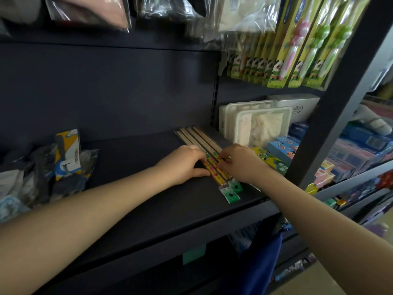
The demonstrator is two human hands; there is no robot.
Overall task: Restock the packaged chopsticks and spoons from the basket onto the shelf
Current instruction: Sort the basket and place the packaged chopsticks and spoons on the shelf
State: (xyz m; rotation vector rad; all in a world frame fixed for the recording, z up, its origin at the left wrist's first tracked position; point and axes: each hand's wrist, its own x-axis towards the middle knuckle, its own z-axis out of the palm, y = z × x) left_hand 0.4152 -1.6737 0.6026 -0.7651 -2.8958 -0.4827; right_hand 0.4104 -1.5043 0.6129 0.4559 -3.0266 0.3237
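Status: partially complete. Several packaged chopsticks already laid flat on the dark shelf, side by side, wooden tips toward the back wall, green hang tabs toward the front edge. Spoons: none identifiable. Basket: not in view; remaining stock cannot be judged. Bare shelf surface left of the packs, so space available for more.

Left hand: palm down on the shelf, fingers slightly bent and close together, fingertips touching the left edge of the packs, thumb extended along the shelf toward the near end. No wrap around any pack; contact reads as a push or steadying press.

Right hand: fingers curled, tips pinching the printed yellow section of the rightmost pack from above. Degree of closure under the pack: cannot tell.

Beyond the right-hand fingers: white plastic boxes and small coloured cartons. Well left of the left-hand fingers: loose bagged goods.

Likely current step: aligning the packs into a tidy row.
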